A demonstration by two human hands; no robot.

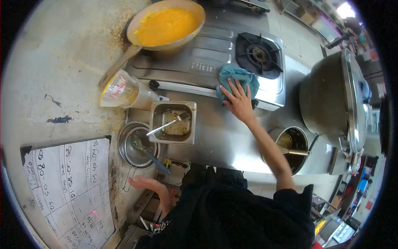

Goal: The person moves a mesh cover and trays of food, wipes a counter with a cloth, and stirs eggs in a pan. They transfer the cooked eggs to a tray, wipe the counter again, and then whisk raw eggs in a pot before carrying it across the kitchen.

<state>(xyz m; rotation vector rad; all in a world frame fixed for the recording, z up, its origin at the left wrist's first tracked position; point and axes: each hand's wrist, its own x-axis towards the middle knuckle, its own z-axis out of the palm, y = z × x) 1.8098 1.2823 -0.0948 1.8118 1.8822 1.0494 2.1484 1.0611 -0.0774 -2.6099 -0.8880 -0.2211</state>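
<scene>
My right hand presses on a blue-green cloth, its fingers spread over the cloth. The cloth lies over the front edge of the steel gas stove, just below the black burner. My left hand is low at the left, fingers stretched out and holding nothing. Nearest to it is a round steel bowl with a blue-handled utensil in it. A square steel container with a fork stands beside the bowl.
A pan of yellow food sits at the stove's left. Plastic jugs stand near its handle. To the right are a pot with a whisk and a large lidded pot. Handwritten sheets hang at the left.
</scene>
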